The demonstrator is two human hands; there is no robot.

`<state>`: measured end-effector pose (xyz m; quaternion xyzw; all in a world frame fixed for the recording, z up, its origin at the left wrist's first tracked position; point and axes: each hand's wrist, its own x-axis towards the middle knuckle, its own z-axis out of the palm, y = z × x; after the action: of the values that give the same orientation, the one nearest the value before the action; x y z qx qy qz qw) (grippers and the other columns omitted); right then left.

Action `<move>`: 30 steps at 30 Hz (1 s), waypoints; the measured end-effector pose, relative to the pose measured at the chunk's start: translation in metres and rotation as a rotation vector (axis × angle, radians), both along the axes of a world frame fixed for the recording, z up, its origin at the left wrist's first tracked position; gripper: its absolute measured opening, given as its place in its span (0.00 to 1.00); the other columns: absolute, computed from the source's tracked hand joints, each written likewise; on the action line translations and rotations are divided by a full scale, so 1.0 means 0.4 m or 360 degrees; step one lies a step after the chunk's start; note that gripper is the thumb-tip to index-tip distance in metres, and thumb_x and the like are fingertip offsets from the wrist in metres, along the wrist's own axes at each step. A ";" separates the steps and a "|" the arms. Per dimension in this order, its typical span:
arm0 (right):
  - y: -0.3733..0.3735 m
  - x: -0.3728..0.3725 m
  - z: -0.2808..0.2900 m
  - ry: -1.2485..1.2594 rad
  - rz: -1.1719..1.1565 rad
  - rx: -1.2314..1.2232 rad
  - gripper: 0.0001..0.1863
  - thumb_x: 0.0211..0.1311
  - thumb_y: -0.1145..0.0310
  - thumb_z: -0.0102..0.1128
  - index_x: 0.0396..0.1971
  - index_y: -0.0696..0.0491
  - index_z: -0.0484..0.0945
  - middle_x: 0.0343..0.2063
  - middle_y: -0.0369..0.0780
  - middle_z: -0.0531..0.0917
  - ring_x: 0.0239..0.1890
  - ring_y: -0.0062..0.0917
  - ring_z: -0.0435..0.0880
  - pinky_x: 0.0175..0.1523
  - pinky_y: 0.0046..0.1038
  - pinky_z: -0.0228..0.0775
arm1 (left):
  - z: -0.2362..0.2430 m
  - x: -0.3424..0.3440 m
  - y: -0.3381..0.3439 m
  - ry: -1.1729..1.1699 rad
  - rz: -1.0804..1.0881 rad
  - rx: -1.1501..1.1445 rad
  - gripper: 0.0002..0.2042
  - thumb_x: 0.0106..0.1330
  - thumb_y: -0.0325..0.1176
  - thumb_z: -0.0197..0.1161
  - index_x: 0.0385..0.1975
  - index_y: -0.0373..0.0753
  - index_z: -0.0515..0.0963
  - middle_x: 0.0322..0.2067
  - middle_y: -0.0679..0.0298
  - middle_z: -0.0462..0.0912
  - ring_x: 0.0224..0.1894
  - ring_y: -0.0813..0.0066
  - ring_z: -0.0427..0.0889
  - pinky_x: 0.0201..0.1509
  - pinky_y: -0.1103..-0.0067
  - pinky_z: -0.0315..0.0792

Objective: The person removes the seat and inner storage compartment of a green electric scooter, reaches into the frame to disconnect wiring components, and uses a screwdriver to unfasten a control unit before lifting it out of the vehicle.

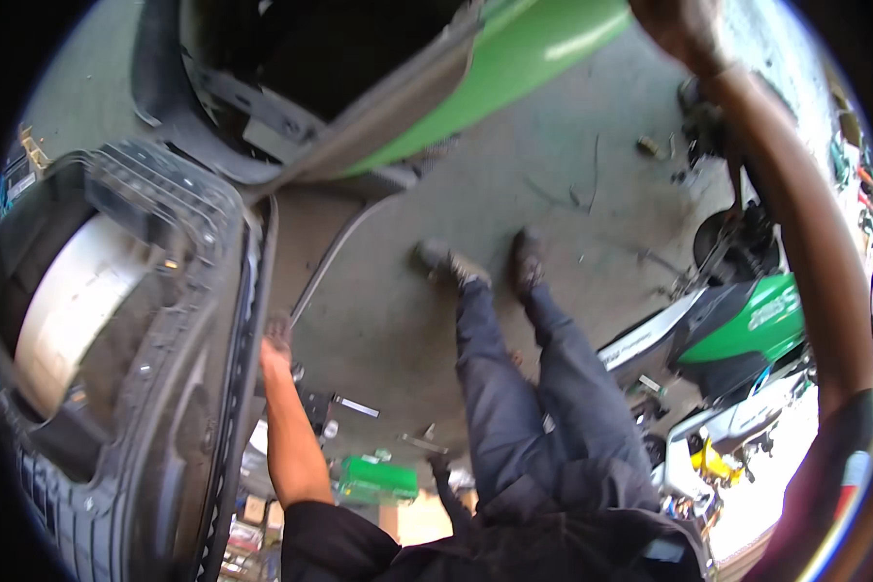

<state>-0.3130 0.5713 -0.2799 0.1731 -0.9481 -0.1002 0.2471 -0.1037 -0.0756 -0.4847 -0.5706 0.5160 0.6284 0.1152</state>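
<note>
A large vehicle body shell with a glossy green panel and dark grey trim fills the top of the view. My right hand is at the right end of that panel, fingers curled at its edge and partly cut off by the picture's top. On the left stands a big black plastic frame with a ribbed border, and a pale curved surface shows inside its opening. My left hand grips the frame's right side low down. Some of its fingers are hidden there.
Grey concrete floor lies under my feet, with loose cables and small parts scattered on it. Green and white body panels and dark mechanical parts are at the right. Behind me are a green box and several small items.
</note>
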 end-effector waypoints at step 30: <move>0.047 -0.007 0.077 -0.0443 0.0173 -0.0531 0.27 0.49 0.63 0.59 0.54 0.46 0.74 0.61 0.33 0.71 0.67 0.22 0.62 0.72 0.45 0.34 | 0.587 -0.854 1.367 0.0945 -0.1307 0.0074 0.22 0.62 0.39 0.63 0.48 0.26 0.72 0.42 0.55 0.79 0.40 0.71 0.76 0.44 0.75 0.72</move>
<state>-0.3156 0.5901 -0.2489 0.1927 -0.9658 0.0963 0.1440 -0.4453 0.4714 -0.2497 -0.1148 0.6941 0.6778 0.2138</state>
